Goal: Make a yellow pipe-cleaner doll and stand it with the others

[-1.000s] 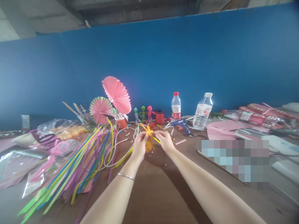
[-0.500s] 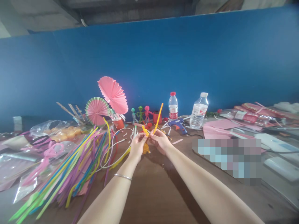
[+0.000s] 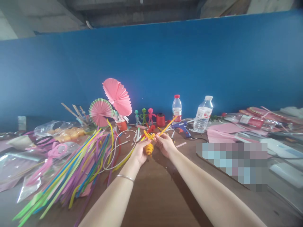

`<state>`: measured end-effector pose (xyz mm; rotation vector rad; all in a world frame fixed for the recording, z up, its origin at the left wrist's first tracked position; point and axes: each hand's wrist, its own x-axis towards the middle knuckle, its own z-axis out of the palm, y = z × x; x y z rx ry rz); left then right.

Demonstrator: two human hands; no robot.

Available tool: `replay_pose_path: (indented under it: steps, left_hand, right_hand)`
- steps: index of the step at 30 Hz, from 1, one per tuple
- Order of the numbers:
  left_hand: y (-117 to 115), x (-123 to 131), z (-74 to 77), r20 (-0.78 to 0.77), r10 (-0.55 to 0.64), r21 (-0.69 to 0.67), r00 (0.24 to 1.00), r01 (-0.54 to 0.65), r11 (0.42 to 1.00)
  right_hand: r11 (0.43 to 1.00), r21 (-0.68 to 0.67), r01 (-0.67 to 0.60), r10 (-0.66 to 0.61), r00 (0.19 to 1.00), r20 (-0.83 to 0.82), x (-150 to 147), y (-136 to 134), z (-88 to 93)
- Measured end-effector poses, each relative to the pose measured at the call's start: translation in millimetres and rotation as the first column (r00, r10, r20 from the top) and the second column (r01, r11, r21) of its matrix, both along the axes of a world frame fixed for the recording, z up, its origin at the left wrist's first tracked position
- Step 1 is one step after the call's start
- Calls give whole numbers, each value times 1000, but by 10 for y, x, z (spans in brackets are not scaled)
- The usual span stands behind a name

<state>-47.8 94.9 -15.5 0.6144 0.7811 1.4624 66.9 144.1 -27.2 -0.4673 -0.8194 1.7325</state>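
Note:
In the middle of the head view, my left hand (image 3: 141,152) is closed around an orange-yellow figure of coiled pipe cleaner (image 3: 149,149), its wound body hanging below the fingers. Short orange ends cross above the body. My right hand (image 3: 166,144) pinches a straight orange pipe cleaner (image 3: 168,126) that slants up to the right from the figure. Both hands are raised over the brown table (image 3: 146,192), their fingertips close together. Whether the straight stem is joined to the figure is hidden by the fingers.
A pile of coloured pipe cleaners (image 3: 71,170) lies at left. Behind stand small pipe-cleaner dolls (image 3: 143,116), a red cup with pink paper fans (image 3: 117,96), and two bottles (image 3: 203,115). A blue glue gun (image 3: 181,126) and white cable (image 3: 106,160) lie near my hands.
The straight orange stem has tipped from nearly upright to a slant toward the right. My left hand has turned, so the coiled body now shows more fully. The view has shifted slightly.

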Motion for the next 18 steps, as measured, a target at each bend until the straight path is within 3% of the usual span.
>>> replay_pose_path:
  steps: [6,10,13,18]
  left_hand:
    - [-34,-7,33,11,38,-90,999,-37,995]
    - [-52,-1,45,-55,1,-3,999,-1,1000]
    - [-53,31,44,-127,-2,60,992,10,998]
    - [-35,98,-3,-345,129,182,930,-69,981]
  right_hand:
    - [1000,-18,-17,19,997,69,-12,-4,-36]
    - [997,64,-30,18,984,179,-17,-1,-57]
    - [995,87,51,-69,974,215,-20,10,-56]
    - [986,91,140,-160,949,273,-13,39,-45]
